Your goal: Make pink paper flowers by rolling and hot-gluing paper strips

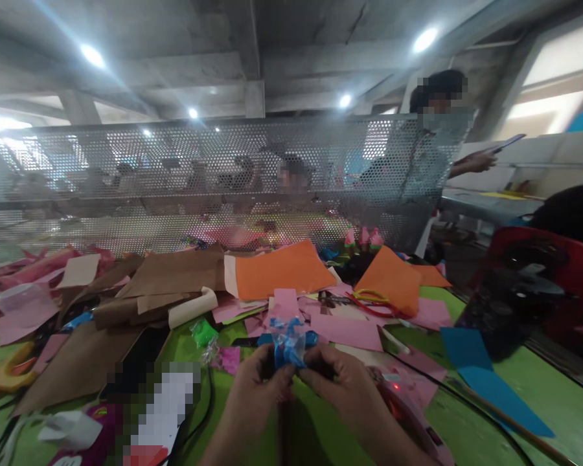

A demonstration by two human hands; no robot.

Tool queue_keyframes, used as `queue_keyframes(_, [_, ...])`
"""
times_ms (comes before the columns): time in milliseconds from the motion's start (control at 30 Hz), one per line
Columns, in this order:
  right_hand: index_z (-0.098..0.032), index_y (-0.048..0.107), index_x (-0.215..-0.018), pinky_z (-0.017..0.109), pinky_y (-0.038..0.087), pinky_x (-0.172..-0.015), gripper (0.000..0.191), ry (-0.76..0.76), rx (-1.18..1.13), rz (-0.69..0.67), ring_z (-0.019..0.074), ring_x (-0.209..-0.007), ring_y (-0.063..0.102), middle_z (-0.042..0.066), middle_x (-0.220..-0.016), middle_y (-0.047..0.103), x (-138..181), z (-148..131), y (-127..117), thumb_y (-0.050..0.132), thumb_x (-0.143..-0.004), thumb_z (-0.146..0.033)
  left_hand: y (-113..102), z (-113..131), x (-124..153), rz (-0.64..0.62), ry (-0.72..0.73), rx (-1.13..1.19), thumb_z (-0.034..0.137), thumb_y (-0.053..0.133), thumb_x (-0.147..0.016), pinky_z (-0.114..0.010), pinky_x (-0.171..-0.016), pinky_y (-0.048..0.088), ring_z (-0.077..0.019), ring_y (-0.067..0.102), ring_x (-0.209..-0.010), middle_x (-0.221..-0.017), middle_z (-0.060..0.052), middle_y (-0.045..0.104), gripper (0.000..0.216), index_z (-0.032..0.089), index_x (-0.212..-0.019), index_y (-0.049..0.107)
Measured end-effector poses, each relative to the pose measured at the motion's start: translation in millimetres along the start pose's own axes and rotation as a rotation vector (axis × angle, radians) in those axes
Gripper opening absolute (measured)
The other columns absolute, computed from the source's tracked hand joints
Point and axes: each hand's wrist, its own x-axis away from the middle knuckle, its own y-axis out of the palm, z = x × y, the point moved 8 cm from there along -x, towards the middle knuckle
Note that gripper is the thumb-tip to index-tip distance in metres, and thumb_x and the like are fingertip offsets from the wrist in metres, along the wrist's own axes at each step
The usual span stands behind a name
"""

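Observation:
Both my hands meet at the middle of the table's near side. A crinkled piece of clear and blue plastic wrap (291, 340) is pinched between them, and what may be inside it cannot be made out. My left hand (257, 388) grips it from the left with thumb and fingers. My right hand (340, 388) pinches its right edge. Just beyond lies a pink paper piece (285, 303). A green plastic wrapper (204, 332) and a magenta scrap (229, 360) lie left of my left hand. A pinkish tool with a lit red light (408, 414) rests beside my right forearm.
Orange sheets (282, 268) and brown sheets (175, 272) cover the table's far side before a perforated metal screen (184, 162). Blue paper (495, 382), red-handled scissors (369, 304) and a black cable (466, 398) lie right. A white plug (72, 428) sits left. A person (432, 142) stands beyond.

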Motion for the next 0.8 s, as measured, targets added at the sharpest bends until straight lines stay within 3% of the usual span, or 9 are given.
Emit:
queue_keyframes(133, [-0.016,0.063,-0.088,0.026,0.043,-0.062,0.017,0.009,0.023,0.007,0.0172,-0.069,0.055,0.001,-0.076,0.063,1,0,0,0.068,-0.074,-0.025,-6,-3,-1,0.066,-0.016,0.002,0.03,0.071,-0.072,-0.025,-0.068,0.045,-0.0163,0.057,-0.071,-0.074,-0.002,0.065,0.018,0.014,-0.08,0.065])
queue_keyframes(400, [-0.017,0.065,-0.089,0.03,0.048,-0.072,0.017,-0.065,-0.069,0.022,0.021,-0.08,0.06,0.004,-0.086,0.067,4,-13,-2,0.07,-0.077,-0.028,-1,3,3,0.038,-0.015,-0.165,0.023,0.061,-0.07,-0.021,-0.052,0.037,-0.0126,0.047,-0.055,-0.056,0.003,0.051,0.009,0.016,-0.065,0.059])
queue_keyframes(567, [-0.016,0.065,-0.087,0.035,0.05,-0.079,0.018,-0.053,-0.122,0.038,0.0248,-0.087,0.062,0.006,-0.088,0.068,2,-8,-3,0.07,-0.076,-0.03,0,9,6,0.084,0.078,-0.392,0.012,0.055,-0.07,-0.023,-0.058,0.04,-0.0162,0.053,-0.063,-0.064,0.001,0.058,0.007,0.017,-0.068,0.059])
queue_keyframes(700, [-0.017,0.064,-0.08,0.031,0.048,-0.073,0.01,-0.068,0.011,0.082,0.022,-0.08,0.06,0.003,-0.081,0.066,1,-5,-9,0.067,-0.076,-0.026,5,16,10,0.075,0.125,-0.322,0.02,0.058,-0.075,-0.025,-0.064,0.044,-0.0181,0.056,-0.07,-0.075,-0.001,0.064,0.01,0.017,-0.084,0.062])
queue_keyframes(800, [-0.017,0.062,-0.075,0.026,0.045,-0.065,0.008,-0.077,0.054,0.092,0.0186,-0.072,0.056,0.001,-0.075,0.063,3,-6,-10,0.065,-0.077,-0.024,5,22,11,0.09,0.146,-0.278,0.029,0.058,-0.08,-0.025,-0.067,0.043,-0.0183,0.056,-0.073,-0.076,-0.002,0.065,0.013,0.018,-0.083,0.064])
